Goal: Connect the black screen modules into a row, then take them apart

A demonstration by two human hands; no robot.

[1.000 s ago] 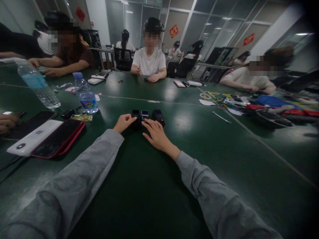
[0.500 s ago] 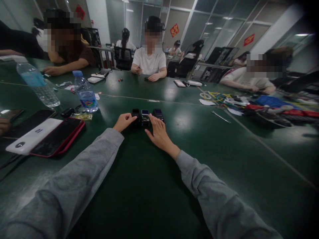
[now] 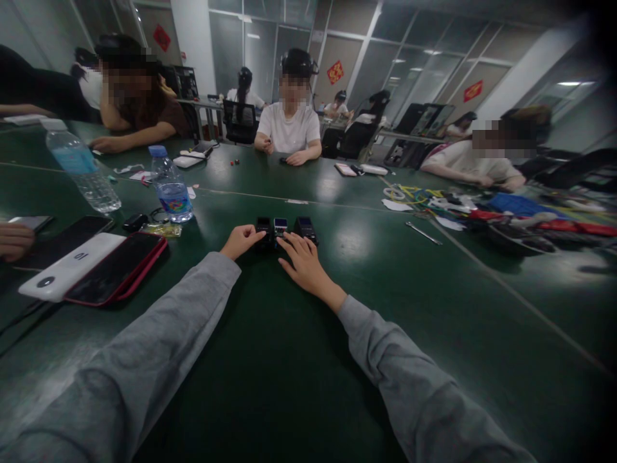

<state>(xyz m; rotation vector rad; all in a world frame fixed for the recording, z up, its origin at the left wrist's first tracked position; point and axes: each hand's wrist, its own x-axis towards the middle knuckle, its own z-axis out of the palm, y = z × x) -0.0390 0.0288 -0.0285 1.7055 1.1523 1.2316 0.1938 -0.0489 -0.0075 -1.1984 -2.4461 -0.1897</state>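
Biggest of all, a wide dark green table (image 3: pixel 289 360) across most of the view. On top of it, two long gray sleeves (image 3: pixel 144 341), reaching forward. Over to the right, a messy pile of cords and cloth (image 3: pixel 520 218), blue, red and yellow. Across the table, a person in a white shirt (image 3: pixel 289 125). Off to the left, a clear water bottle (image 3: pixel 89 170), a bottle with a blue cap (image 3: pixel 172 190), and a phone in a red case (image 3: pixel 116 270). Then the right hand (image 3: pixel 304 265), loose and spread, palm down, over the middle gadget (image 3: pixel 280 225) and not closed on anything. Next the left hand (image 3: pixel 241 242), curled in, thumb at the left gadget (image 3: pixel 263 225); too hard to tell if gripping it. Past the right fingertips, the right gadget (image 3: pixel 305 225), dark and boxy. All three gadgets in a row on the table. Smaller, a thin metal wrench (image 3: pixel 423 233) farther right. Tiniest, a red bit (image 3: pixel 232 163) near the person.
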